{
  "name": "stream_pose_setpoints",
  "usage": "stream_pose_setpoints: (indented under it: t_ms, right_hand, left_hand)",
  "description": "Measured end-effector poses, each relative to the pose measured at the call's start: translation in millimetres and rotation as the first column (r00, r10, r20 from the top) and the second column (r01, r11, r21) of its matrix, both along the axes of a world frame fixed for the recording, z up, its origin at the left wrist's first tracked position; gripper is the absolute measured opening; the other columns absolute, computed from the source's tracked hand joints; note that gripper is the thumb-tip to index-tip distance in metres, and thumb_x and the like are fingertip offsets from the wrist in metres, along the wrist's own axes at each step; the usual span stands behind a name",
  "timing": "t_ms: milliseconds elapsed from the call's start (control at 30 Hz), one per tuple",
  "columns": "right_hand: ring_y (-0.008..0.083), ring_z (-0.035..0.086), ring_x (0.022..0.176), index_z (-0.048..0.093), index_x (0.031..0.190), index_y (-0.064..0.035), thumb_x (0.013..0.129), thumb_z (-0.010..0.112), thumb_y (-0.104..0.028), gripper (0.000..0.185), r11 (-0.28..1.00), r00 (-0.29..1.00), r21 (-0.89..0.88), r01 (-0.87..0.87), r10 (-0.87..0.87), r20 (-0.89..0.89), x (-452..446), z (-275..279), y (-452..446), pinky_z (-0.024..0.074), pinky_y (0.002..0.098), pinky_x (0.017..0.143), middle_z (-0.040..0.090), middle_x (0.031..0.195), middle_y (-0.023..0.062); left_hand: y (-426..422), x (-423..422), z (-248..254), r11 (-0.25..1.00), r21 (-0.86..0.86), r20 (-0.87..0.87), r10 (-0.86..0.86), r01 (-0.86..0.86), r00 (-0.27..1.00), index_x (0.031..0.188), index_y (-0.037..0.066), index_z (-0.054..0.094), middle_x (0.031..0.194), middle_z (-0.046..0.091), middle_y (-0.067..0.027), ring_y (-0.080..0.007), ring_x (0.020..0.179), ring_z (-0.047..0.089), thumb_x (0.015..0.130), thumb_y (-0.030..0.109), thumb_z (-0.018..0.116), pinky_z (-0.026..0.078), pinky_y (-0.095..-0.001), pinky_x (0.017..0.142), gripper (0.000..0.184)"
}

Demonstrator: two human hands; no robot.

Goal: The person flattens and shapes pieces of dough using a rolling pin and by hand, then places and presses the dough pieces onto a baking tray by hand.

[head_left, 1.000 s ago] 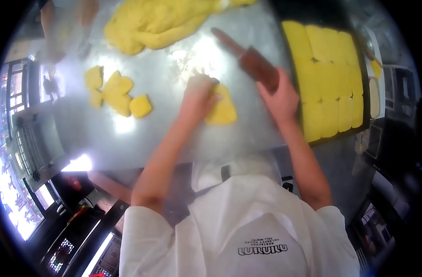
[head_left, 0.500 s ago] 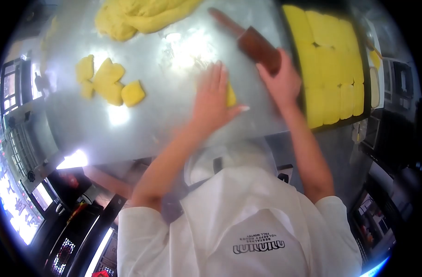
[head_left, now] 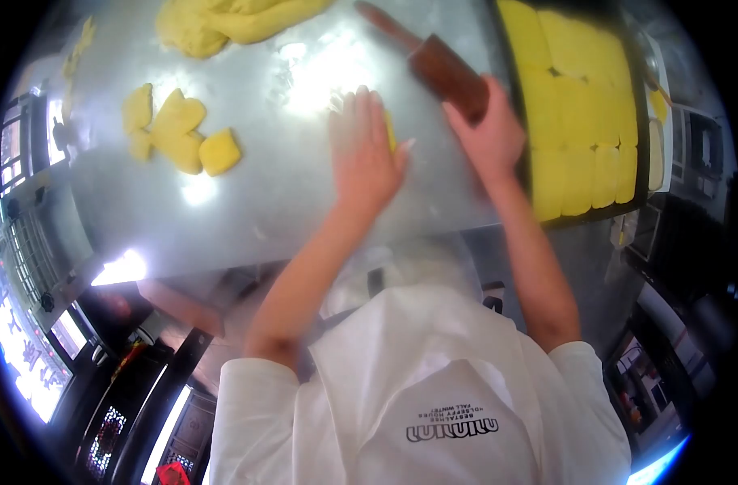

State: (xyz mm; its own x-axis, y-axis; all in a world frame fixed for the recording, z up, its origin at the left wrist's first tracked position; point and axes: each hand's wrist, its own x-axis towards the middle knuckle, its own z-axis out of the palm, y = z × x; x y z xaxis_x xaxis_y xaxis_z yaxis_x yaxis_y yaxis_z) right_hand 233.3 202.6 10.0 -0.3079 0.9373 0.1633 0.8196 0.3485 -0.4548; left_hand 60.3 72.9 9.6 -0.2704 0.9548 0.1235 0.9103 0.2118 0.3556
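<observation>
My left hand lies flat on a piece of yellow dough, its fingers stretched out. Only a narrow strip of that dough shows beside the fingers; the rest is covered by the hand. My right hand is wrapped round the near end of a dark brown rolling pin. The pin slants up and to the left, its thin far handle pointing away from me. Just right of this hand is a tray of flattened yellow dough pieces.
The dark-edged tray stands at the table's right side. Several small dough pieces lie on the left of the metal table. A large dough mass rests at the back. The table's near edge runs in front of my body.
My left hand has shifted slightly away from me and to the left, still over the dough piece. The right hand keeps its hold on the rolling pin. The view has moved a little.
</observation>
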Motion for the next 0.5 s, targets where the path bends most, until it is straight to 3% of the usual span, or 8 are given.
stream_pose_setpoints:
  t_ms: [133, 233, 333, 367, 467, 500]
  right_hand:
    - [0.0363, 0.074, 0.099, 0.055, 0.142, -0.0164, 0.080, 0.085, -0.053, 0.078, 1.000, 1.000, 0.029, 0.011, -0.012, 0.017, -3, -2, 1, 0.0582, 0.0464, 0.082, 0.076, 0.112, 0.0135]
    - [0.0361, 0.074, 0.096, 0.055, 0.142, -0.0174, 0.079, 0.085, -0.053, 0.078, 0.999, 1.000, 0.037, -0.001, 0.001, 0.006, 0, -5, 0, 0.0582, 0.0461, 0.081, 0.076, 0.110, 0.0131]
    - [0.0336, 0.075, 0.091, 0.055, 0.143, -0.0185, 0.080, 0.086, -0.053, 0.079, 1.000, 0.999, 0.018, 0.015, -0.016, 0.049, -3, -2, 1, 0.0586, 0.0429, 0.079, 0.077, 0.104, 0.0109]
    - [0.0323, 0.076, 0.090, 0.055, 0.144, -0.0187, 0.080, 0.086, -0.053, 0.079, 0.997, 1.000, -0.074, 0.006, -0.007, -0.011, 0, 2, -2, 0.0587, 0.0417, 0.079, 0.077, 0.102, 0.0107]
    - [0.0267, 0.076, 0.087, 0.055, 0.147, -0.0211, 0.081, 0.085, -0.054, 0.079, 0.958, 0.975, -0.268, -0.098, 0.037, -0.221, 2, 20, 4, 0.0590, 0.0361, 0.081, 0.076, 0.095, 0.0107]
    - [0.0276, 0.076, 0.087, 0.056, 0.147, -0.0217, 0.082, 0.084, -0.054, 0.078, 0.942, 0.976, -0.281, -0.183, 0.141, -0.164, 6, 25, 1, 0.0592, 0.0367, 0.082, 0.076, 0.096, 0.0112]
  left_hand:
    - [0, 7, 2, 0.994, -0.088, -0.088, 0.050, -0.057, 0.995, 0.157, -0.006, 0.035, 0.165, 0.034, -0.0264, -0.0451, 0.153, 0.030, 0.095, 0.045, 0.069, 0.025, -0.0624, 0.123, 0.087]
    - [2, 18, 0, 0.996, -0.079, 0.050, -0.032, 0.036, 0.998, 0.159, -0.005, 0.035, 0.166, 0.033, -0.0250, -0.0433, 0.155, 0.029, 0.095, 0.048, 0.069, 0.025, -0.0621, 0.123, 0.089]
    - [6, 15, 1, 0.998, -0.032, 0.061, -0.054, 0.056, 0.997, 0.159, -0.003, 0.037, 0.165, 0.037, -0.0246, -0.0429, 0.154, 0.032, 0.098, 0.046, 0.067, 0.025, -0.0594, 0.124, 0.084]
    - [-1, 15, 3, 0.998, -0.017, 0.069, -0.052, 0.053, 0.996, 0.159, -0.002, 0.038, 0.164, 0.038, -0.0246, -0.0431, 0.153, 0.034, 0.099, 0.044, 0.066, 0.026, -0.0580, 0.124, 0.081]
    - [-18, -14, 8, 0.960, 0.276, 0.391, -0.061, -0.054, 0.918, 0.159, -0.002, 0.038, 0.164, 0.039, -0.0253, -0.0421, 0.152, 0.037, 0.105, 0.032, 0.060, 0.031, -0.0513, 0.123, 0.068]
    - [-28, -32, 17, 0.933, 0.335, 0.347, 0.004, -0.128, 0.938, 0.157, -0.001, 0.041, 0.161, 0.043, -0.0248, -0.0407, 0.149, 0.041, 0.106, 0.025, 0.056, 0.035, -0.0497, 0.120, 0.059]
